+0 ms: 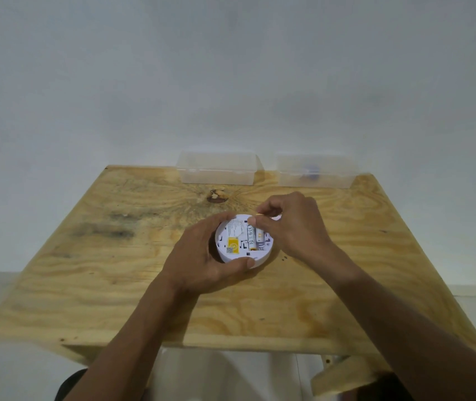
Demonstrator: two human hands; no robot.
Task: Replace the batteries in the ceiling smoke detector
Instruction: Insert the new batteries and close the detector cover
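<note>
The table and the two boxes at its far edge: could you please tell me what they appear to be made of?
The table looks like unfinished plywood: swirling grain, a knot, dark stains. The left box and the right box look like clear, slightly frosted plastic; the wall shows through them.

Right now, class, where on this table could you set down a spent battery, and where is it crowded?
Bare wood lies left of the left hand, out to the table edge, and along the near edge around the forearms. Crowded: the middle, where both hands work the smoke detector, and the far edge with two clear boxes.
</note>
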